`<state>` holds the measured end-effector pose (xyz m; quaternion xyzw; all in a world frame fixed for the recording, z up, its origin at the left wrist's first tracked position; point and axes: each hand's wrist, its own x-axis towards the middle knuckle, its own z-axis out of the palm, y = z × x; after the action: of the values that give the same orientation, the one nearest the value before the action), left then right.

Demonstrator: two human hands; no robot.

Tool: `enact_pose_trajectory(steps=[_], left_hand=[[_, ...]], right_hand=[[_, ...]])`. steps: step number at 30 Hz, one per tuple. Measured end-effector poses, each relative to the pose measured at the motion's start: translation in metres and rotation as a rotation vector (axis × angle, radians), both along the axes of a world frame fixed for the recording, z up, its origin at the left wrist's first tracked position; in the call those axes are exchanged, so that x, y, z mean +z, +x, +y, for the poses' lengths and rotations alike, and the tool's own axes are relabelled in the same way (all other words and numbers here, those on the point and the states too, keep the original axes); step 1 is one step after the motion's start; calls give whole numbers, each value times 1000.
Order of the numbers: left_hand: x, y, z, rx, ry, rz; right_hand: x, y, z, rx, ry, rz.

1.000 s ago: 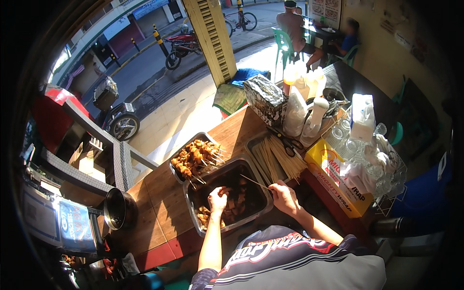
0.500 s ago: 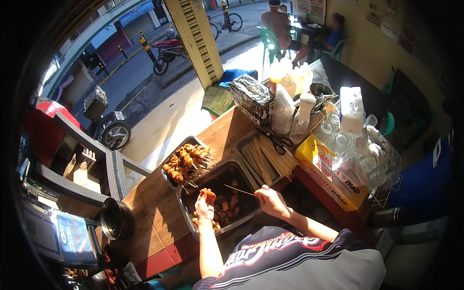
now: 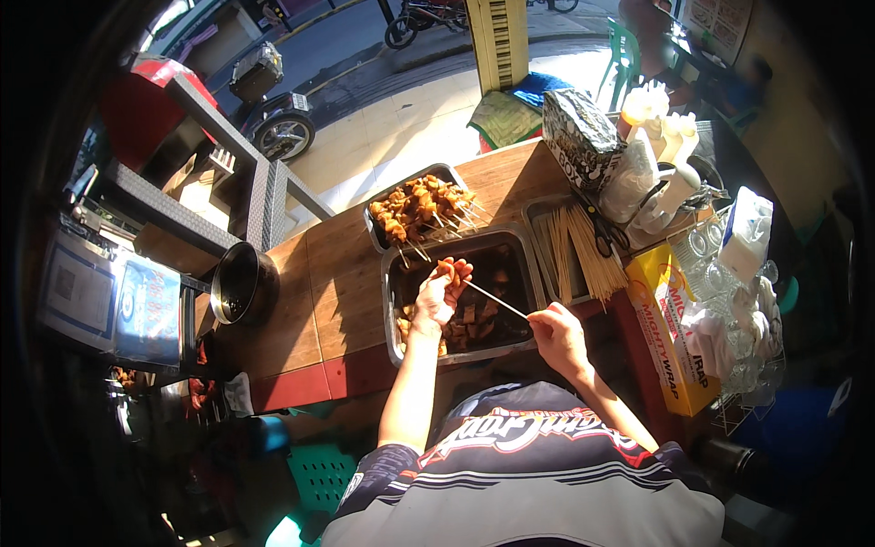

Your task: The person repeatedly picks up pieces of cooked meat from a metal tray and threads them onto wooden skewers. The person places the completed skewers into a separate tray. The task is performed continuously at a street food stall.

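Observation:
My left hand is closed around a piece of brownish-orange marinated meat, above a deep metal tray. My right hand pinches the near end of a thin wooden skewer. The skewer's far end reaches the meat at my left fingers; whether it has pierced it is hidden. Beneath my hands, cut meat chunks lie in dark marinade. Just beyond, loaded meat skewers are piled on a smaller tray. Bare skewers lie in a shallow tray to the right.
Black-handled scissors lie by the bare skewers. Farther right are a yellow wrap box, a rack of glasses, bottles and a patterned box. A dark pot sits at the left of the wooden counter.
The view has swung left, so the counter appears farther right. The skewer tip, earlier apart from the meat, now meets it at my left fingers.

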<state>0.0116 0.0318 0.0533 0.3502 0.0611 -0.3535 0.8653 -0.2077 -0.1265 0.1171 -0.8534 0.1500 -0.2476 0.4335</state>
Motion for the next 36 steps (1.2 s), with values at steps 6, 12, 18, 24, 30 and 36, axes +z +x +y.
enact_pose_trajectory(steps=[6,12,18,24,30,36], left_hand=[[7,-7,-1,-5,-30,-7],[11,-21,-9,62,48,-35],[14,-34,-19,88,3,6],[19,-37,-21,57,35,42],[21,-19,-8,107,76,-74],[11,-15,-3,79,16,9]], right_hand=[[7,1,5,17,-10,15],[0,1,16,-48,-24,-15],[-3,3,26,-78,-45,-81],[-4,5,25,-44,46,-37],[-12,-3,20,87,9,94],[-13,-7,23,103,87,210]])
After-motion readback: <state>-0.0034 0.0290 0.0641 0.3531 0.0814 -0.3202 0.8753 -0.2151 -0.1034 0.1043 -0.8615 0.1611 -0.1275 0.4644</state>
